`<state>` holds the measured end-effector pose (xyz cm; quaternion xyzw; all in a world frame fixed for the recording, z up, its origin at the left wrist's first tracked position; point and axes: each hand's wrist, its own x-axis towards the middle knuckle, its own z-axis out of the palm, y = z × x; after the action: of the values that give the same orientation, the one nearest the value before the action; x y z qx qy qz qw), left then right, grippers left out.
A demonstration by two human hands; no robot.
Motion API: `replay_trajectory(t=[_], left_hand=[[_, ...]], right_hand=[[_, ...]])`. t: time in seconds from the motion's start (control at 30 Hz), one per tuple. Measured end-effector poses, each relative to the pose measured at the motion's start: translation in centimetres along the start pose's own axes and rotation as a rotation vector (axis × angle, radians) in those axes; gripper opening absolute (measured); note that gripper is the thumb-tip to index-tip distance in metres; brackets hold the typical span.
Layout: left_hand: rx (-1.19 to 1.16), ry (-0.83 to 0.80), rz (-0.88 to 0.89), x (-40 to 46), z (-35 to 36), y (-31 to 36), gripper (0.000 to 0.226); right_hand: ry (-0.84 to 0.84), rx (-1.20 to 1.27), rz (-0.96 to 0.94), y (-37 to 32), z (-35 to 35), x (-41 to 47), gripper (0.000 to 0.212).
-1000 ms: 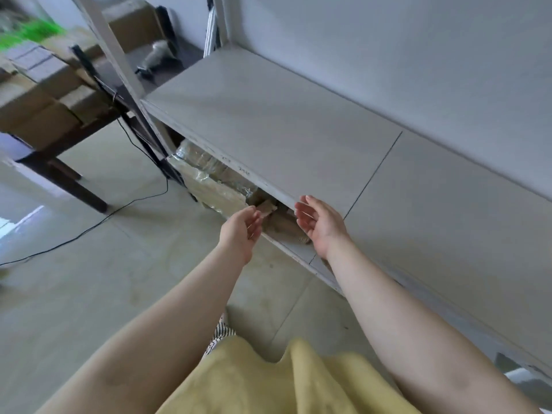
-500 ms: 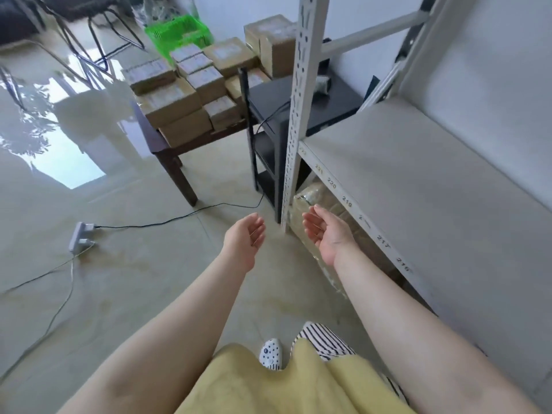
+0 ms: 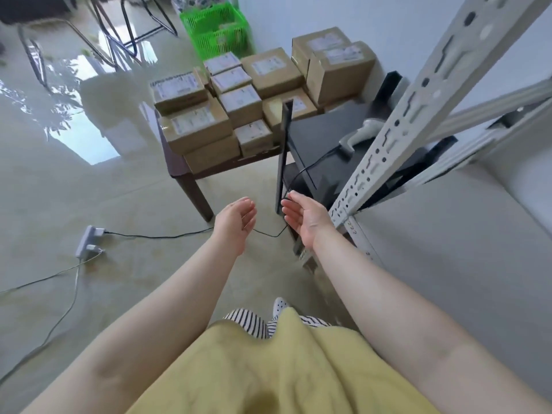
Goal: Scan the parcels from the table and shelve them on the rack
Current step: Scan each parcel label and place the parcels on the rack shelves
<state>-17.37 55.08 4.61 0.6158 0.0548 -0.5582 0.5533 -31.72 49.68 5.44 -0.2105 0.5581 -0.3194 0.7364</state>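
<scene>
Head view shows both hands, left and right, empty with fingers loosely apart, palms facing, held over the floor short of the parcels stacked on the table. A careless grab could topple the crowded stack. The cable and power strip lie across the path, a trip risk, while the rack post and black stand holding the scanner crowd the right.

Brown cardboard parcels with white labels are stacked closely on the dark wooden table. A pale shelf of the white rack is seen at right.
</scene>
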Motion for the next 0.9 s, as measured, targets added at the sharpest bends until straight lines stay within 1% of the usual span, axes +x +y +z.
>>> replay_trajectory(t=[0.1, 0.2, 0.3, 0.37, 0.5, 0.63, 0.77, 0.9], left_hand=[[-0.012, -0.013, -0.01, 3.0, 1.5, 2.8, 0.008], [-0.005, -0.012, -0.028, 6.3, 3.0, 5.3, 0.01], [0.036, -0.041, -0.033, 10.0, 5.2, 8.8, 0.013], [0.07, -0.071, -0.034, 12.6, 6.6, 11.3, 0.012], [0.162, -0.19, -0.008, 17.9, 9.6, 18.5, 0.017], [0.253, -0.29, 0.013, 22.0, 13.6, 24.8, 0.014], [0.367, -0.38, 0.022, 25.2, 18.6, 27.5, 0.014], [0.501, -0.42, 0.049, 28.0, 24.2, 27.7, 0.025]], right_hand=[[-0.01, -0.007, -0.01, -2.7, 2.7, 3.1, 0.014], [0.016, 0.009, -0.014, -4.8, 4.8, 5.9, 0.018], [0.076, 0.054, -0.018, -6.6, 6.9, 9.4, 0.025], [0.137, 0.096, -0.032, -8.1, 8.3, 11.9, 0.027], [0.245, 0.207, -0.099, -12.2, 11.5, 16.5, 0.024], [0.331, 0.272, -0.14, -16.4, 13.7, 20.1, 0.024], [0.43, 0.339, -0.154, -20.0, 14.1, 22.9, 0.026], [0.5, 0.338, -0.138, -23.1, 12.9, 26.3, 0.035]])
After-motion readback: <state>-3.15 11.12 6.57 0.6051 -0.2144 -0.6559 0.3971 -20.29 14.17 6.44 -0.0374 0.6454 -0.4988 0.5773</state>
